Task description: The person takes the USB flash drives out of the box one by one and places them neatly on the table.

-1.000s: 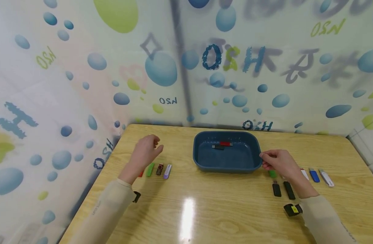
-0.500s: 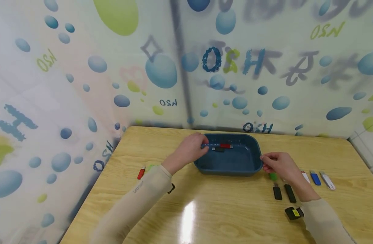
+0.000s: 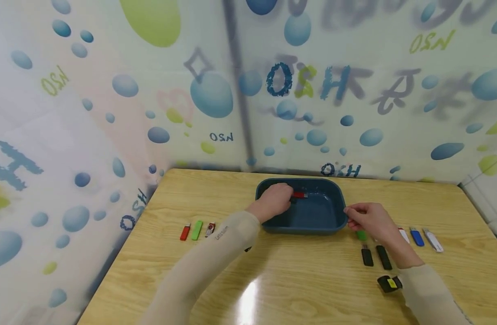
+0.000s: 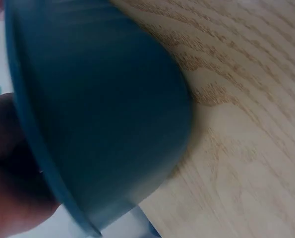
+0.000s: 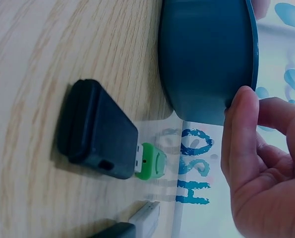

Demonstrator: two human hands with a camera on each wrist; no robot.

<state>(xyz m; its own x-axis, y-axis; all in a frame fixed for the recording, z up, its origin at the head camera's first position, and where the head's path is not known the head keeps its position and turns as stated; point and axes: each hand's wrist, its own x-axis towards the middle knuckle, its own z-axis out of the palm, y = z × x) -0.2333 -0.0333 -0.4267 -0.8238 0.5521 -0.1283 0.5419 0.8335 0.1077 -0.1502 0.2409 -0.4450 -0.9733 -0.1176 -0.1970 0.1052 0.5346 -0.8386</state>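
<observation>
A dark blue rectangular tray [image 3: 309,231] stands on the table between the hands. My left hand [image 3: 274,198] reaches over its left side into it, the fingertips hidden from the head view. Beside those fingers lies a red USB stick [image 3: 300,195]; the black one near it is mostly covered by the hand. In the left wrist view the tray wall [image 4: 112,99] blocks most of the left hand [image 4: 13,203]. My right hand [image 3: 370,219] pinches the tray's right rim between thumb and forefinger, as the right hand [image 5: 266,168] in the right wrist view also shows.
Left of the tray lie a red USB stick [image 3: 185,232], a green one [image 3: 197,230] and a brown-red one [image 3: 210,229], partly beside the sleeve. Right of it are several more, including black [image 3: 367,256], blue [image 3: 417,237] and white [image 3: 433,240] ones. A patterned curtain [image 3: 208,144] hangs behind.
The left hand has moved right from above the left USB sticks, across the tray's rim and into the tray. The right hand has stayed at the right rim.
</observation>
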